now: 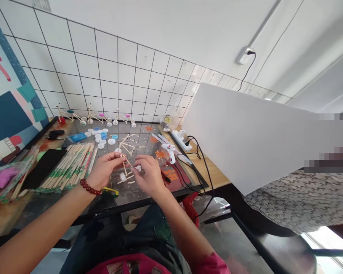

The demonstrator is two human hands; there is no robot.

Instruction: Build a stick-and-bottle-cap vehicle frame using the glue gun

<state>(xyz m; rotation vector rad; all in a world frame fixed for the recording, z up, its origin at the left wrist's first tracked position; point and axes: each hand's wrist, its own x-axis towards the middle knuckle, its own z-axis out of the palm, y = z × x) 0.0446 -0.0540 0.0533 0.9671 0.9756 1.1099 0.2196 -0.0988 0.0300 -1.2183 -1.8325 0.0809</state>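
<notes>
My left hand (pixel 101 172), with a red bead bracelet (pixel 90 188) at the wrist, pinches the top of a small frame of joined wooden sticks (pixel 125 168). The fingers of my right hand (pixel 149 176) close on the lower end of a slanting stick in the same frame. White bottle caps (pixel 122 177) sit low on the frame, near the mat. Just beyond my hands lies another stick assembly (pixel 127 146) with a white cap. Cut stick pieces (pixel 131 182) are scattered below my fingers.
Wrapped chopsticks (pixel 68 165) and a yellow cutter (pixel 111 191) lie left; loose bottle caps (pixel 101 137) behind. Stick models with caps (pixel 95 115) line the back edge. Right are a glue gun (pixel 169 152), power strip (pixel 180 139), cables, a white board (pixel 246 129) and another person's patterned clothing (pixel 303 201).
</notes>
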